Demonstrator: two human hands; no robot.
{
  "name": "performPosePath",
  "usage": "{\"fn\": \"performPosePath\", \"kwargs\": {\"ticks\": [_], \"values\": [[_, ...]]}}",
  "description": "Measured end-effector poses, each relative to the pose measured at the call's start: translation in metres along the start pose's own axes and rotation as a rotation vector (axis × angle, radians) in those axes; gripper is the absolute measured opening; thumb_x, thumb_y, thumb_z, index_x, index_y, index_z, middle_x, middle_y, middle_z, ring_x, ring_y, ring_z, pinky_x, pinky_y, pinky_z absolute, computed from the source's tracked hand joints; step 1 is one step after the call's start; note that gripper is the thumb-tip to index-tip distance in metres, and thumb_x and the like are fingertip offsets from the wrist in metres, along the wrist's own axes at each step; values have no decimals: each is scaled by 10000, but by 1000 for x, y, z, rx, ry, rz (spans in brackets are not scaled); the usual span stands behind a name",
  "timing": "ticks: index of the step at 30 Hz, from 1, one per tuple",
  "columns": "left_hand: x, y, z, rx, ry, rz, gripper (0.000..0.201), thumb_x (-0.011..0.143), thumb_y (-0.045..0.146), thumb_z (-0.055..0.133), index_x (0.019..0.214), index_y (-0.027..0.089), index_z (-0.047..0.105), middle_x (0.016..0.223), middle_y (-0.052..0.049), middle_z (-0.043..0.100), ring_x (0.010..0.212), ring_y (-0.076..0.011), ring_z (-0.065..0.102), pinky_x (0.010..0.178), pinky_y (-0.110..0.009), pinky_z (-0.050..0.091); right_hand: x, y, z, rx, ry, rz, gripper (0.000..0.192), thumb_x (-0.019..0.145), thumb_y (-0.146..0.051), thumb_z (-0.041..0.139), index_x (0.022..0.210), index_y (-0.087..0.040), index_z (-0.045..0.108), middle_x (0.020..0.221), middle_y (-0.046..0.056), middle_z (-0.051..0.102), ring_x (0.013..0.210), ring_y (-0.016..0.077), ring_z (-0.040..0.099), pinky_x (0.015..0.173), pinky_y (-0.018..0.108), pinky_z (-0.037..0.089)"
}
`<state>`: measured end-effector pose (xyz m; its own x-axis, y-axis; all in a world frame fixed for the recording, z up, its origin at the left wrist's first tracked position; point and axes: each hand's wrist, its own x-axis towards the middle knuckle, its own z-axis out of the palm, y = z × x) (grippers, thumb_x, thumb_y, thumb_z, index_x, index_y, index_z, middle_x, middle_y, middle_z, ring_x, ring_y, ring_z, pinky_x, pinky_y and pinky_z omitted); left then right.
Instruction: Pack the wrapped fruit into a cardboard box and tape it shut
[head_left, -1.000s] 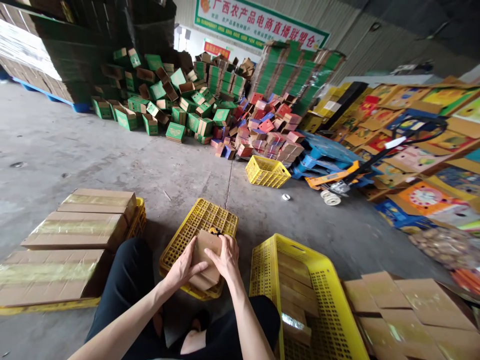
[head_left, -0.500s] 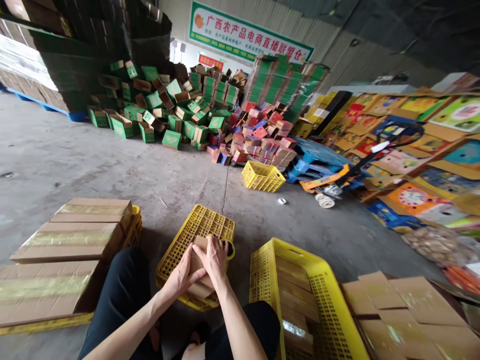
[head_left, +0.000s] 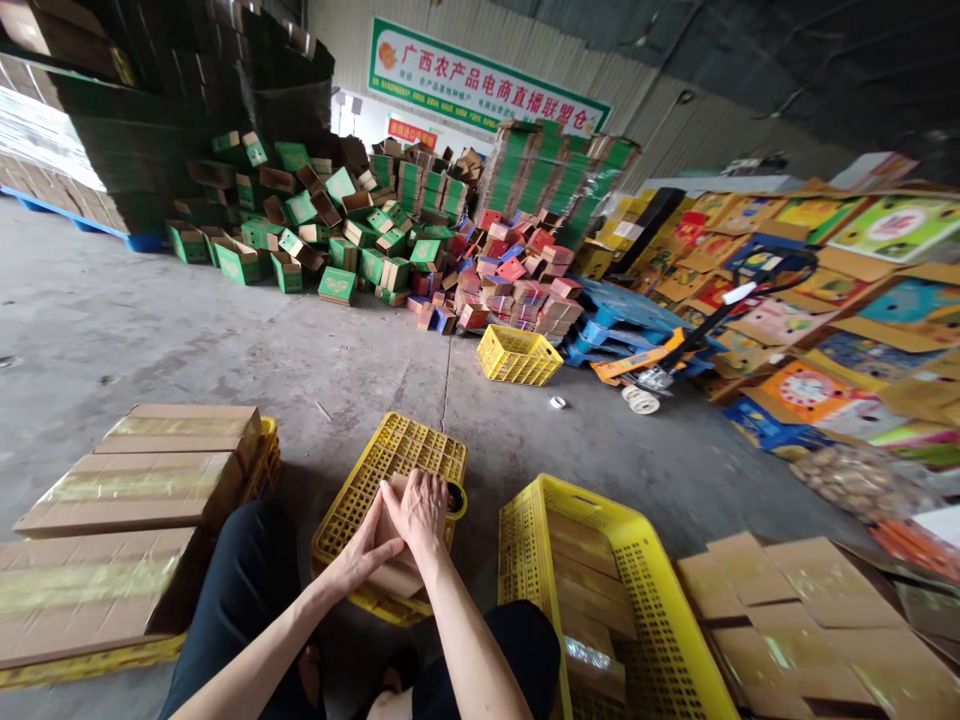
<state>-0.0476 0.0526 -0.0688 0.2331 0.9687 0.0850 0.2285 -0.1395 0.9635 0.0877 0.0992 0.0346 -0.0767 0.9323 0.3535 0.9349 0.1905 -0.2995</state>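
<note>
A small brown cardboard box [head_left: 396, 578] lies on an upturned yellow plastic crate [head_left: 409, 438] between my knees. My left hand [head_left: 364, 552] grips its left side, thumb across the top and fingers along the edge. Bent over the box's far end, my right hand [head_left: 420, 512] presses on it, its fingertips partly hidden. The two hands meet at the top of the box. Just right of my right hand, a roll of tape [head_left: 458, 500] sits at the crate's edge, partly covered by that hand.
Taped cartons [head_left: 142, 480] rest on a yellow crate at my left. At my right stands a yellow crate [head_left: 652, 560] holding several small boxes, with flat cardboard pieces [head_left: 817, 610] beyond it. Farther off are another yellow crate [head_left: 520, 355], a pallet jack [head_left: 652, 370] and heaped cartons.
My right hand has bent its fingers further over the far end of the box. My left hand stays on the box's side. The view has shifted slightly.
</note>
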Motion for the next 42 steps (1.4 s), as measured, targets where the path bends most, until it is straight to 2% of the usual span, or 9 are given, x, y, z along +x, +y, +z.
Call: {"fn": "performPosePath", "kwargs": {"ticks": [4, 8, 15, 20, 23, 27, 33, 39, 42], "values": [[4, 10, -3, -16, 9, 41, 938, 1022, 599, 579, 1744, 241, 100, 1790, -150, 222, 1649, -324, 199, 1325, -553, 277, 14, -9, 0, -140, -56, 41, 421, 1025, -530, 580, 1113, -162, 763, 1091, 274, 785, 1082, 435, 730, 962, 595, 536], [3, 15, 0, -44, 39, 69, 868, 1039, 579, 543, 1732, 234, 150, 1789, -139, 239, 1652, -317, 208, 1340, -556, 234, 25, -15, -6, -155, -113, 99, 404, 1044, -469, 576, 1087, -122, 778, 1086, 274, 795, 1096, 397, 746, 982, 524, 531], [7, 9, 9, -91, 142, 25, 875, 998, 704, 488, 1685, 190, 317, 1773, -145, 290, 1644, -327, 254, 1359, -506, 185, 35, -22, -14, -189, -240, 188, 475, 1101, -462, 493, 1145, -92, 788, 1137, 262, 798, 1177, 334, 742, 1015, 430, 528], [7, 13, 13, -134, 209, 28, 830, 983, 733, 480, 1639, 228, 434, 1733, -98, 400, 1637, -321, 274, 1361, -507, 181, 36, -17, -9, -222, -186, 207, 537, 1137, -459, 385, 1031, -151, 812, 1036, 219, 818, 1017, 298, 782, 944, 403, 561], [3, 19, 16, -176, 248, 19, 804, 1011, 730, 422, 1616, 202, 472, 1702, -126, 450, 1622, -314, 324, 1353, -507, 213, 26, -11, -5, -205, -125, 53, 454, 1133, -429, 432, 1013, -175, 789, 1020, 164, 816, 993, 263, 765, 928, 360, 562], [-3, 33, 20, -229, 285, -31, 772, 1056, 692, 345, 1589, 158, 509, 1673, -162, 483, 1613, -306, 350, 1348, -521, 220, -1, -1, 5, -164, 14, -129, 310, 1103, -379, 538, 1167, -170, 757, 1319, 154, 749, 1296, 306, 655, 1115, 442, 509], [-7, 53, 17, -294, 265, -35, 734, 1077, 659, 320, 1558, 161, 565, 1630, -144, 544, 1606, -292, 358, 1341, -482, 263, -33, -5, 29, -94, 172, -201, 422, 1099, -366, 539, 1422, -126, 665, 1515, 194, 638, 1489, 344, 516, 1212, 532, 463], [-25, 43, 20, -304, 269, -105, 787, 1064, 708, 309, 1630, 184, 465, 1718, -119, 418, 1639, -275, 254, 1345, -469, 226, -35, -15, 24, -57, 230, -239, 408, 1088, -322, 547, 1427, -115, 640, 1472, 194, 650, 1407, 305, 585, 1163, 442, 523], [-28, 39, 21, -305, 270, -156, 840, 1050, 738, 311, 1675, 180, 382, 1760, -121, 318, 1651, -280, 194, 1354, -470, 169, -33, -20, 16, -100, 206, -211, 289, 1077, -352, 567, 1247, -170, 713, 1287, 163, 723, 1211, 316, 668, 1054, 468, 578]]}}
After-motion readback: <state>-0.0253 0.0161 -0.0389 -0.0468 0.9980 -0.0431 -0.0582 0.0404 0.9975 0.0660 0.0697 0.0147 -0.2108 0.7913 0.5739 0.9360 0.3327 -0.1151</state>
